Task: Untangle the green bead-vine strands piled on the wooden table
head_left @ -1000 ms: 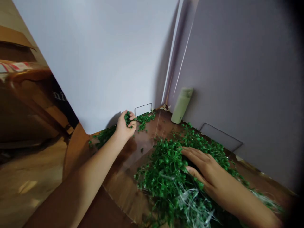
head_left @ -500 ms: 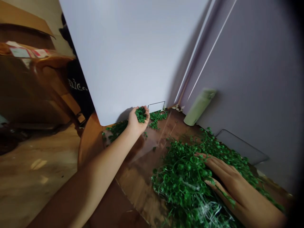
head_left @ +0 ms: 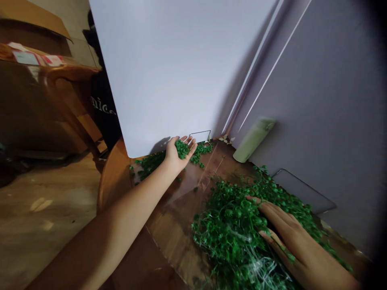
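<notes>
My left hand is turned palm up near the foot of the white panel. In its palm lies a cluster of small green plastic leaf pieces, with the fingers loosened and apart around it. My right hand rests on a large heap of green plastic sprigs at the right. Its fingers are stretched out over the heap, the tips partly hidden among leaves, and a green sprig lies across the thumb. More loose green pieces are scattered just beyond my left hand, and a further pile lies left of it.
A tall white panel and a grey one stand along the back of the round wooden table, with thin wire stands at their feet. A pale green bottle leans there. Behind are a wooden chair and boxes.
The fingers of my left hand have uncurled and spread, showing more of the green pieces in the palm. My right hand has stayed on the heap. The view has shifted slightly.
</notes>
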Demonstrator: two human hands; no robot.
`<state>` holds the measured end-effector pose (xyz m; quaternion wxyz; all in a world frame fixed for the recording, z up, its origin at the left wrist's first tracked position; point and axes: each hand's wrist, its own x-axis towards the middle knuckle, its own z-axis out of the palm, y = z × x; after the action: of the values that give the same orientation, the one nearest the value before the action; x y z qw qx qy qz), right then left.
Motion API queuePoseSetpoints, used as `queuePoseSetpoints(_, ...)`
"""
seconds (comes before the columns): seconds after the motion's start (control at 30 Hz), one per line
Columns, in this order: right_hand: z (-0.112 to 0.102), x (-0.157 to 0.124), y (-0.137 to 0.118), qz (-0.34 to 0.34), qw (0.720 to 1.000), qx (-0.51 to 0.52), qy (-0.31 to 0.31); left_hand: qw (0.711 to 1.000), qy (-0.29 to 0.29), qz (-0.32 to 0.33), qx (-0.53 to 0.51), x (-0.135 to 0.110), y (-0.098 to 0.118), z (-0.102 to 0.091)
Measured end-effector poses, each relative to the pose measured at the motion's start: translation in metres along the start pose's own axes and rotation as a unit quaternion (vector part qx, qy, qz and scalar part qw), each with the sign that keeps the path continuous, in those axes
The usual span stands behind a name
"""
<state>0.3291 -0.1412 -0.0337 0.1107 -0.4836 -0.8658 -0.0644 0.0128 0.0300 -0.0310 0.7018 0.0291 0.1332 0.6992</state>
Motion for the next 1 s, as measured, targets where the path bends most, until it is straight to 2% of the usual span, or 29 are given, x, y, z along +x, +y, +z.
queuePoseSetpoints(0.27,-0.005,0.002,-0.004,0.0,1.0,0.0,-0.011,0.999,0.032,-0.007,0.034,0.002,0.001,0.001)
queuePoseSetpoints(1.0,-0.007,0.004,-0.007,0.007,1.0,0.02,-0.017,0.996,-0.014,-0.008,0.09,-0.004,0.0,0.011)
